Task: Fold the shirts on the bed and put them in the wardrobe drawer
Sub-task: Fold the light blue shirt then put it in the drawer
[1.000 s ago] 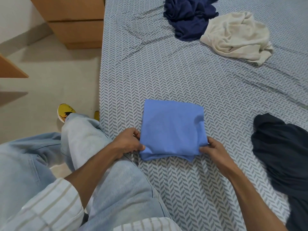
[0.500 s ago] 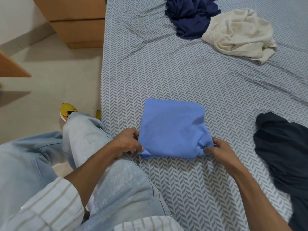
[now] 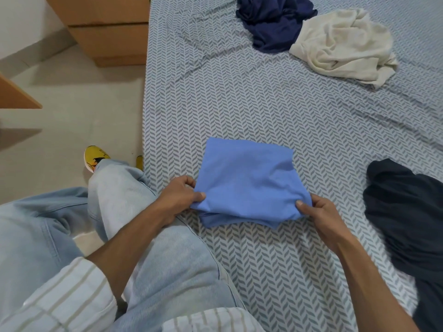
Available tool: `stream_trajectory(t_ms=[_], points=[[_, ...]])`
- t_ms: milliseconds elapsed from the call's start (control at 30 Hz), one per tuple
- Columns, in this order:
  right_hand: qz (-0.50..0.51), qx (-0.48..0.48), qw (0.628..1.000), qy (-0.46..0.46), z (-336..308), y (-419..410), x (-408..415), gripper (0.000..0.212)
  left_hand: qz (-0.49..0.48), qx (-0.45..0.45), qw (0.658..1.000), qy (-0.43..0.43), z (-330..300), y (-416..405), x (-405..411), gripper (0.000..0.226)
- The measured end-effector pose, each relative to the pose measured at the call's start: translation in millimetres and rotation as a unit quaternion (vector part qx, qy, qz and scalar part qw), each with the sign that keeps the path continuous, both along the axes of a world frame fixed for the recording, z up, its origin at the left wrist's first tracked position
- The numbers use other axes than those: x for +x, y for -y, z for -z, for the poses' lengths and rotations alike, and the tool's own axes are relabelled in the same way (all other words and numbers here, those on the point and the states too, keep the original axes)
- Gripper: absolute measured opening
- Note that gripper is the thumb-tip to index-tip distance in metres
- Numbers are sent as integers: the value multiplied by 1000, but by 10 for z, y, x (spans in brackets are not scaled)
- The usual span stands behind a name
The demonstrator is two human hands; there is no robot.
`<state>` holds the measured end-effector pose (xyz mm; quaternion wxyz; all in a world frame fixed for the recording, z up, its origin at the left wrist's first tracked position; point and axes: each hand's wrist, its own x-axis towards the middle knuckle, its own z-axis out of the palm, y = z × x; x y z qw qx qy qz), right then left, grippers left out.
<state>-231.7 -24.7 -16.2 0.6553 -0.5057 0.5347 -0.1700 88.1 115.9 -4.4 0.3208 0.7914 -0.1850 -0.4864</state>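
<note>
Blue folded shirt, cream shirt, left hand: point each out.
blue folded shirt [image 3: 247,180], head view, middle of top layer.
cream shirt [image 3: 342,41], head view, centre of crumpled heap.
left hand [image 3: 178,200], head view, back of hand.

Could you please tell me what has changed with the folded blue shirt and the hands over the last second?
Both hands, left and right, kept their pinch on the folded light-blue cotton shirt and raised its near edge off the patterned bedsheet, bunching the near corners. The navy, cream and black crumpled shirts stayed put.

Left hand [image 3: 178,197] pinching with thumb and fingers, right hand [image 3: 320,215] likewise, forearms bare
</note>
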Motion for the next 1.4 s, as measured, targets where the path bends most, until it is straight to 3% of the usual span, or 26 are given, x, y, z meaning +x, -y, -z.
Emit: stream_trajectory(t_ms=[133,200,267,333,400,500,667,767,933,1000,1100,1200,1333,1400], points=[[-74,-25,996,-53,-44,2,24,15,73,13,997,1,-48,-56,-39,49],[-86,-32,994,-61,-74,-11,34,13,66,0,998,11,-33,-67,-48,48],[-78,-35,993,-84,-71,-10,48,13,57,-10,997,42,-18,-62,-53,30],[-71,-39,990,-119,-34,8,48,13,87,11,993,77,-14,-52,-46,14],[-74,-43,985,-153,14,29,32,10,123,46,988,75,5,-49,-33,15],[-83,-44,981,-170,23,51,41,17,157,68,983,62,15,-49,-16,10],[-103,-26,988,-111,-131,35,116,16,111,24,993,40,17,-49,-28,42],[-82,-11,991,-102,-136,22,136,22,81,18,996,28,28,-32,-26,43],[-121,-56,967,-218,-98,49,168,16,170,73,981,51,10,-17,-35,26],[-158,-50,948,-270,-99,78,169,27,183,88,978,54,-7,-18,-37,29],[-134,-76,934,-321,-99,163,193,50,112,54,991,40,-20,22,-56,36],[-32,-87,960,-264,-124,377,352,78,-22,19,994,107,4,182,-16,47],[-54,4,974,-220,-227,653,724,54,-61,-1,997,55,-27,468,32,47],[-81,44,972,-218,-255,716,867,56,-55,29,998,-9,-45,558,23,50]])
